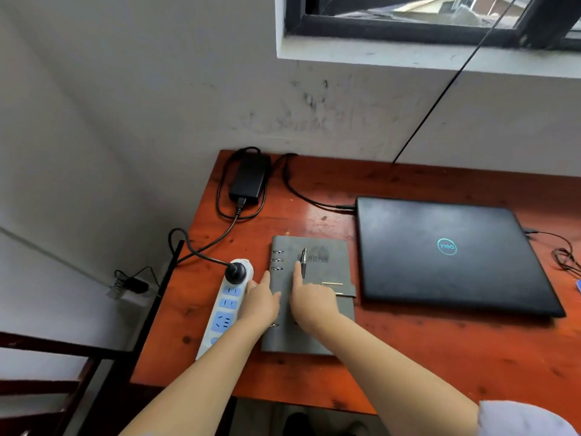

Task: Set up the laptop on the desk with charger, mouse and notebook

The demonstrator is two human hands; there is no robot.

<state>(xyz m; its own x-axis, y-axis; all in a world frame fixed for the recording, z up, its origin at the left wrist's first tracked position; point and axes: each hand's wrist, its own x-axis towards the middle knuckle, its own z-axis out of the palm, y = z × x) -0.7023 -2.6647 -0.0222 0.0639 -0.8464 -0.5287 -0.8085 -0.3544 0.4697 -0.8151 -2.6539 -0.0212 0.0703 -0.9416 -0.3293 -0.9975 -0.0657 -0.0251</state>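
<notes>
A closed black laptop (pixel 449 256) lies on the orange wooden desk (pixel 408 350), with the charger cable plugged into its left side. The black charger brick (pixel 250 179) rests at the desk's far left corner, and its plug (pixel 235 272) sits in a white power strip (pixel 224 309). A grey ring-bound notebook (pixel 314 265) lies between strip and laptop, a pen (pixel 303 262) on its cover. My left hand (pixel 261 305) rests on the notebook's left edge, fingers apart. My right hand (pixel 312 302) presses on the cover, forefinger stretched beside the pen. No mouse is in view.
A thin black cable (pixel 566 253) trails off the laptop's right side at the desk's right edge. The wall and a window (pixel 408 20) stand close behind the desk. A dark wooden frame (pixel 47 372) and a floor socket (pixel 129 287) lie left of the desk.
</notes>
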